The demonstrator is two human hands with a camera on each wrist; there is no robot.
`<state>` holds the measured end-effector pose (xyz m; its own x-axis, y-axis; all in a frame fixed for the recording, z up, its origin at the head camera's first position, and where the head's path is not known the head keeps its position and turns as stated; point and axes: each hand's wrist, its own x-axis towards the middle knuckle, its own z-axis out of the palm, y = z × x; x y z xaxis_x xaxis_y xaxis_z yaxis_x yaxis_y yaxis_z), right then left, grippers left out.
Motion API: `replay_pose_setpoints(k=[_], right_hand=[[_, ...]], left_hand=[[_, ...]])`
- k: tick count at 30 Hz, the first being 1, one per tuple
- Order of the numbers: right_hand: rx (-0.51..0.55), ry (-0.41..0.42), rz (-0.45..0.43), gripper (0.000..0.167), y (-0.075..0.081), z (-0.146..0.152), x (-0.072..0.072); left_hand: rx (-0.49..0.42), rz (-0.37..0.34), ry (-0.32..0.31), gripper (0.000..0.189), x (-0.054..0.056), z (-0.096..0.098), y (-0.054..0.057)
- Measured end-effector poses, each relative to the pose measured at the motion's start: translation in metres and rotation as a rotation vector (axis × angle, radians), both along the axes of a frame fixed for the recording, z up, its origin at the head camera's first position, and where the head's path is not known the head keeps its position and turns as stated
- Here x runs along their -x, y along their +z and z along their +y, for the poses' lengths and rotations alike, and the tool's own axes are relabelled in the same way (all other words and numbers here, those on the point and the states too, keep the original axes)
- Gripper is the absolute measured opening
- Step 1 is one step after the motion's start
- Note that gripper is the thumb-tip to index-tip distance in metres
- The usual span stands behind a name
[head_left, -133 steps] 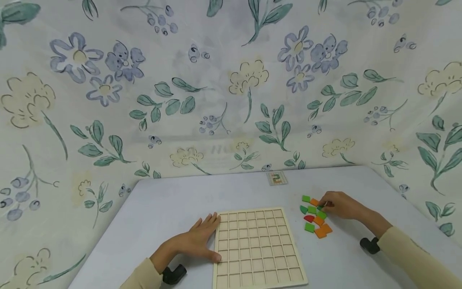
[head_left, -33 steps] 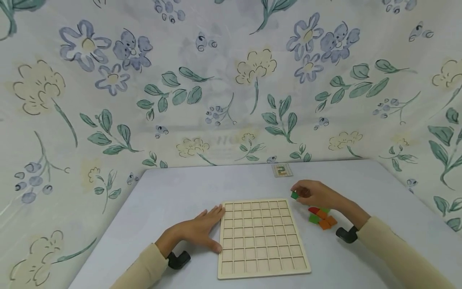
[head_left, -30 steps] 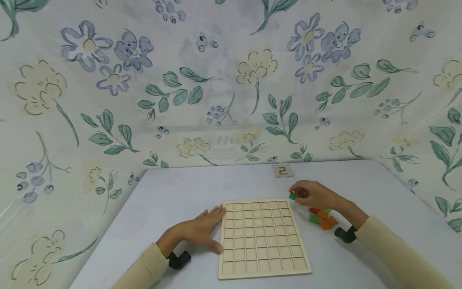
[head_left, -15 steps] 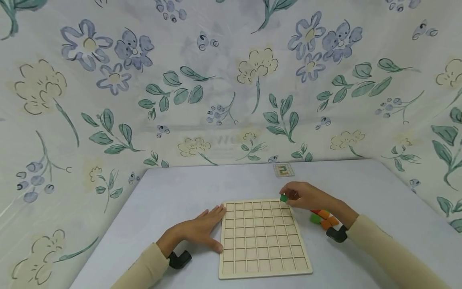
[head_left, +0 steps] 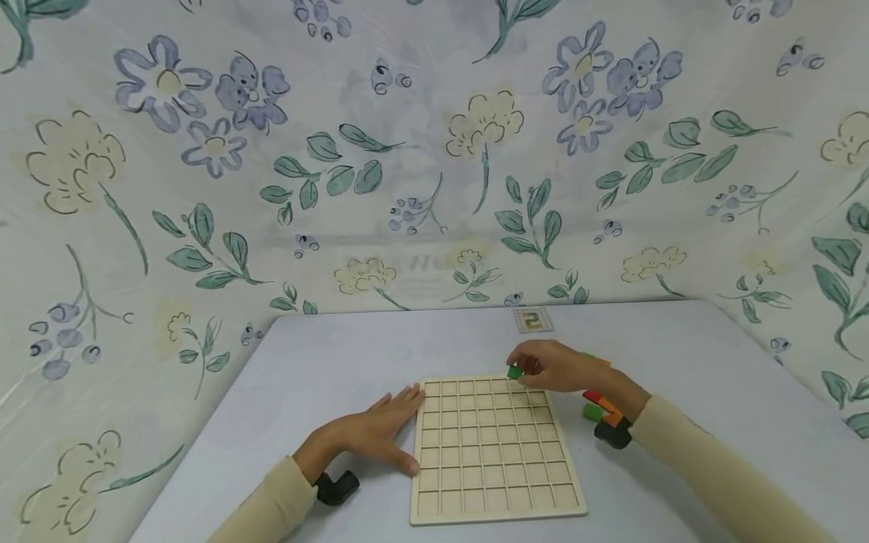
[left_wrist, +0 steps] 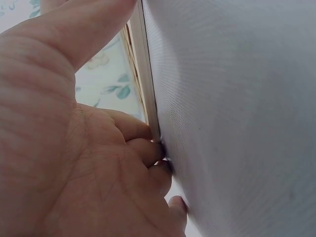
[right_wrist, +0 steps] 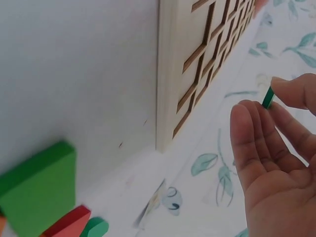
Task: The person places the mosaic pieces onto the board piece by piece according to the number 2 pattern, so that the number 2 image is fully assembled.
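Observation:
My right hand pinches a small dark green tile between thumb and fingertips, over the far edge of a wooden grid board. In the right wrist view the tile shows edge-on, as a thin green strip. The board's shallow square cells hold no pieces. Along the board's left edge lies my left hand, fingers spread and thumb extended; the left wrist view shows its fingers against the board's side.
Loose tiles lie right of the board, partly hidden under my right forearm: a green tile, a red tile and orange tiles. A small patterned card lies at the table's back, before a floral curtain.
My right hand has picked the dark green tile from the loose pile and carried it left to the board's far edge. The left hand has stayed at the board's side.

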<state>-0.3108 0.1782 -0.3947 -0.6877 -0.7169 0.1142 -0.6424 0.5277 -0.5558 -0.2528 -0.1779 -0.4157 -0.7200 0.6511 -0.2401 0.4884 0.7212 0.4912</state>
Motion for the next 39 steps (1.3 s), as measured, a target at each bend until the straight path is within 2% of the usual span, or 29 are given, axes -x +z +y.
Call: replay_pose_setpoints(k=[14, 22, 28, 39], right_hand=[[-0.003, 0.054, 0.027, 0.025, 0.000, -0.013, 0.002], [-0.022, 0.049, -0.020, 0.025, -0.008, -0.018, 0.003], [-0.037, 0.065, -0.011, 0.024, -0.013, -0.018, 0.002], [-0.070, 0.100, -0.008, 0.022, -0.020, -0.022, 0.000]], left_hand=[[0.004, 0.002, 0.003, 0.118, 0.003, 0.000, 0.003], [-0.013, -0.010, 0.001, 0.119, 0.002, -0.001, 0.002], [-0.007, -0.007, 0.004, 0.119, 0.003, 0.000, 0.002], [-0.011, -0.015, 0.014, 0.120, 0.002, 0.000, -0.003]])
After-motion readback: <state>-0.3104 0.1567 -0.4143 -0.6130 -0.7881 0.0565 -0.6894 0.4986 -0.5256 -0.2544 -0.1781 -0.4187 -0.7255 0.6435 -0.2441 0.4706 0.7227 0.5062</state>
